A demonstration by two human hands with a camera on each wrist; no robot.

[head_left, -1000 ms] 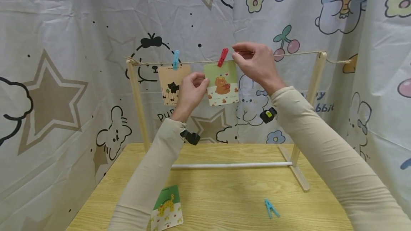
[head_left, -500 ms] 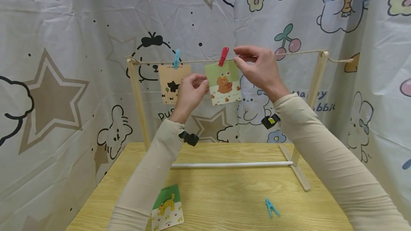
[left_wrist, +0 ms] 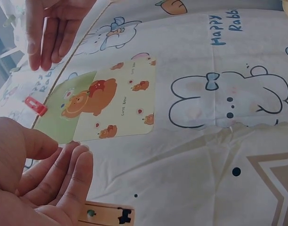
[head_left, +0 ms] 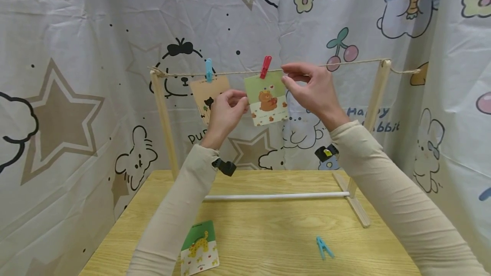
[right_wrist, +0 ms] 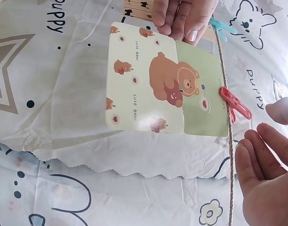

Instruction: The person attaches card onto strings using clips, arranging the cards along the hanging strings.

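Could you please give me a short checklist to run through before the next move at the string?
1. Red clip on the string at the bear card's top edge: ok.
2. Bear card hanging level: not ok, it tilts slightly.
3. Right hand clear of the red clip: ok, there is a gap.
4. Left hand clear of the bear card: cannot tell, its fingertips are right at the side edge.
5. Spare blue clip available: ok, lying on the table.
6. Leopard card hung: not ok, lying on the table.
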